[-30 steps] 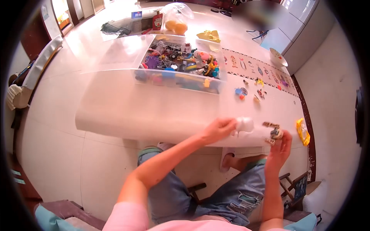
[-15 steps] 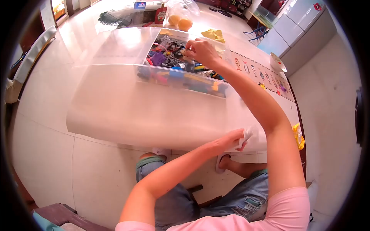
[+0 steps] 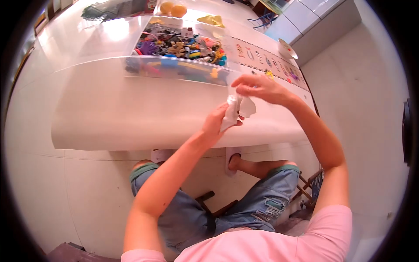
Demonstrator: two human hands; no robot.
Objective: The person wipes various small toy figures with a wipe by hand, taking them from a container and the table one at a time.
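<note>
Over the near side of the table, my left hand (image 3: 214, 122) is closed around a crumpled white tissue (image 3: 229, 114), part of which hangs out to the right. My right hand (image 3: 265, 89) is just above and to the right of it, thumb and fingers drawn together over the tissue's upper end. Whatever is between those fingers is hidden or too small to name. Beyond both hands stands a clear plastic bin (image 3: 176, 69) with many small mixed toy pieces (image 3: 179, 46) in it, among them a purple one at its left.
A patterned paper strip (image 3: 262, 56) runs along the right side of the white-covered table (image 3: 100, 109), with small coloured pieces on it. A bowl (image 3: 287, 49) sits near the right edge. Yellow cloth (image 3: 211, 20) and orange fruit (image 3: 173, 9) lie behind the bin.
My right hand has left the bin and come back toward me, to the tissue. My left hand has risen with the tissue from the table's front edge. The view has shifted.
</note>
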